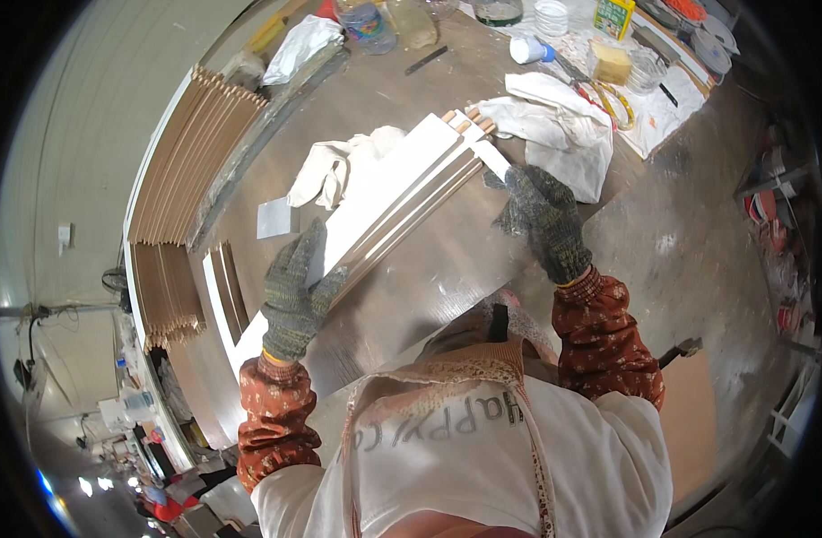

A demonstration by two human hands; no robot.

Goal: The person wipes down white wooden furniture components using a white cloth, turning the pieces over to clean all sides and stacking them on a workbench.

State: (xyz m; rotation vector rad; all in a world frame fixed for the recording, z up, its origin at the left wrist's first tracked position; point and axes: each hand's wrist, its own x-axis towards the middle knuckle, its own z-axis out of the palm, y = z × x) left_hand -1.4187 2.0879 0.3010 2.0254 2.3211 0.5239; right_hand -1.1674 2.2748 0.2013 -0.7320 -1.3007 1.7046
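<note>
- Work in hand: bundle of long strips [402, 211], white and brown faces, lying diagonally on the desk [411, 309], one end toward the person's left, other end up and right.
- Left hand [294, 296], gloved, is on the near-left part of the bundle. Thumb stands apart from the other fingers, white face showing between; can't tell if they clamp it.
- Right hand [547, 220], gloved, sits by the far end, fingers partly bent toward a small white piece [492, 160]. Looks like contact; grip can't be confirmed.
- Done, as I read it: lots of brown strips sit lined up in a large stack [182, 170] at the desk's left edge, with a smaller stack [166, 291] below it.
- Left, as I read it: the bundle under the hands, apart from those stacks, plus a short brown-and-white group [224, 291] beside the smaller stack. Call it midway; no total to count against.
- Nearby: white cloth [343, 166] just behind the bundle, second white cloth [559, 134] past its far end, grey square [274, 218] near the left hand.
</note>
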